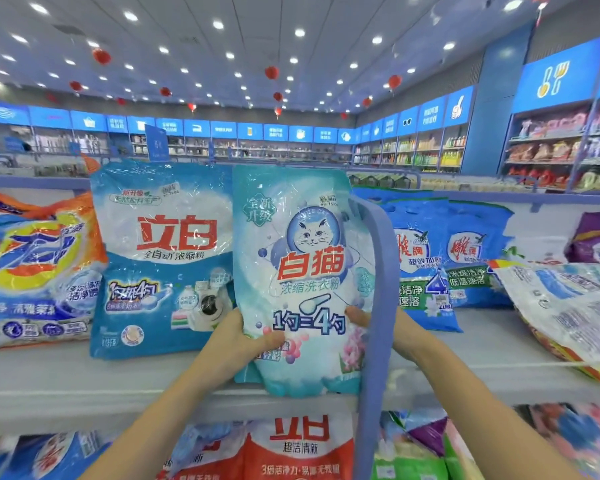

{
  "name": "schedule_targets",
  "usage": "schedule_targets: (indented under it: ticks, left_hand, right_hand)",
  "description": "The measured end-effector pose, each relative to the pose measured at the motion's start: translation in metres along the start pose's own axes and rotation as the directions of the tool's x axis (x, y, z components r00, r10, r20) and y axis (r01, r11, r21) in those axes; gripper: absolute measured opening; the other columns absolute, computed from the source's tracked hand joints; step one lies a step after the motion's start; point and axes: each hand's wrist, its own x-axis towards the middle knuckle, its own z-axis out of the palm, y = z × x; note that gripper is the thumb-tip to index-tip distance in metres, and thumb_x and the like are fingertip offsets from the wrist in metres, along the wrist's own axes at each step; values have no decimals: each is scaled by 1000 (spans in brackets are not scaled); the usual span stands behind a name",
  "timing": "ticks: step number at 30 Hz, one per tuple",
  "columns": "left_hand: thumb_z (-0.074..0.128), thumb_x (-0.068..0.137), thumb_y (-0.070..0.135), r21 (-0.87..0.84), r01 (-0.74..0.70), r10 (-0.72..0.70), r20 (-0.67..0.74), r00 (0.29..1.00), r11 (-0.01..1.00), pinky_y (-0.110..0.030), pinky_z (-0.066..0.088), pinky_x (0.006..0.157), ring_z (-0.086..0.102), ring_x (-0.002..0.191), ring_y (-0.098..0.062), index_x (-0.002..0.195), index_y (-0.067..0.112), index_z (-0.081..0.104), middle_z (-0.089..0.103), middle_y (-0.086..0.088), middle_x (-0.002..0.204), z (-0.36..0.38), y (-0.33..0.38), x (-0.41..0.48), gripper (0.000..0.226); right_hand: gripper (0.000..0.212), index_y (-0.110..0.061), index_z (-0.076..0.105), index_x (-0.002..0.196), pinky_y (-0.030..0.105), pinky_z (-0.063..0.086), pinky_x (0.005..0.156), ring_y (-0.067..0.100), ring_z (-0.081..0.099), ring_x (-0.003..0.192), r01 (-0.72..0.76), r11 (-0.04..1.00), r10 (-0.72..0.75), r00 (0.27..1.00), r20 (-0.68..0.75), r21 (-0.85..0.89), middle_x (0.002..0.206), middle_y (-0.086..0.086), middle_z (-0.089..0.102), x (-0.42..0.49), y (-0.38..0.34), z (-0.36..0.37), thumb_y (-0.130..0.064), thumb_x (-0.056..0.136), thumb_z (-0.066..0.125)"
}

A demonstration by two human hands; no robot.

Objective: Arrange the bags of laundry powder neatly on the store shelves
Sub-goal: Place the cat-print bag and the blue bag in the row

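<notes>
A pale teal laundry powder bag with a cat face (302, 271) stands upright at the front edge of the top shelf (66, 375). My left hand (236, 344) grips its lower left side, thumb across the front. My right hand (388, 327) holds its lower right edge, partly hidden behind a blue divider bar (378, 306). Directly left of it stands a blue and white bag with red characters (163, 258), upright.
An orange and blue bag (32, 271) leans at the far left. Right of the divider stand two blue bags (440, 261), and a white bag (568, 306) lies tilted at the right edge. More bags (298, 448) fill the shelf below. Store aisles lie behind.
</notes>
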Motion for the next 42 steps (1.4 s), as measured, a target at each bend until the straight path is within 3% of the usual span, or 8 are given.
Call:
schedule_targets:
  ticks: [6, 9, 12, 15, 17, 22, 30, 42]
  left_hand:
    - [74, 74, 35, 96, -15, 12, 36, 999, 995, -14, 44, 82, 59, 91, 13, 100, 43, 46, 63, 35, 94, -3, -3, -1, 39]
    - [71, 57, 67, 109, 49, -55, 58, 997, 993, -21, 46, 87, 57, 96, 7, 103, 42, 46, 58, 28, 105, -13, -8, -6, 58]
    - [62, 47, 83, 93, 38, -45, 76, 996, 995, -35, 51, 92, 62, 102, -7, 116, 34, 53, 65, 14, 112, -26, -20, -9, 85]
    - [64, 48, 77, 36, -2, 0, 43, 999, 999, -22, 51, 83, 62, 100, -2, 112, 32, 54, 66, 15, 110, -26, -19, -9, 79]
    - [66, 49, 75, 14, -28, 27, 35, 999, 1000, -19, 49, 82, 60, 100, 3, 110, 34, 53, 65, 17, 110, -21, -14, -8, 75]
    - [72, 70, 49, 8, -39, 38, 46, 998, 999, -24, 45, 98, 54, 111, 6, 120, 38, 43, 57, 21, 122, -14, -18, -6, 59]
    - [61, 61, 65, 105, -131, 130, 16, 991, 986, -26, 51, 84, 61, 89, -3, 111, 35, 53, 65, 12, 100, -32, -22, -7, 60]
    - [54, 63, 62, 266, -159, 225, -239, 945, 951, -5, 38, 81, 55, 97, 8, 101, 36, 53, 63, 18, 99, -89, -41, -34, 45]
  right_hand:
    - [37, 4, 52, 119, 26, 51, 78, 13, 62, 95, -30, 999, 31, 999, 33, -43, 127, 28, 50, -5, -1, 1, -18, 89, 58]
    - [13, -7, 59, 99, 10, 45, 53, 10, 63, 75, -46, 997, 43, 998, 49, 58, 83, 7, 67, -6, 6, -7, -13, 96, 47]
    - [23, -11, 62, 98, 17, 51, 59, 10, 68, 75, 42, 965, 9, 981, -194, 258, 81, -3, 73, -12, 15, -27, -25, 97, 43]
    - [45, -20, 67, 99, 17, 54, 70, 12, 68, 91, 280, 937, -139, 846, -515, 207, 95, -7, 72, -33, 10, -37, -60, 80, 57]
    - [15, -34, 65, 92, 14, 51, 77, 10, 64, 94, 449, 894, -349, 677, -648, -13, 97, -13, 69, -52, -7, -30, -46, 87, 57]
    - [28, -24, 54, 113, 13, 33, 97, 3, 48, 112, 520, 626, -779, 452, -435, -581, 117, -8, 56, -72, -53, 45, -32, 88, 45]
    - [65, -23, 36, 141, 51, 15, 111, 28, 24, 139, 60, 408, -594, 775, -215, -911, 150, 10, 33, -6, -15, 109, -59, 92, 10]
    - [64, -19, 41, 135, 52, 13, 112, 32, 30, 135, 53, 355, -694, 683, -225, -933, 146, 9, 37, 0, -2, 111, -58, 92, 16]
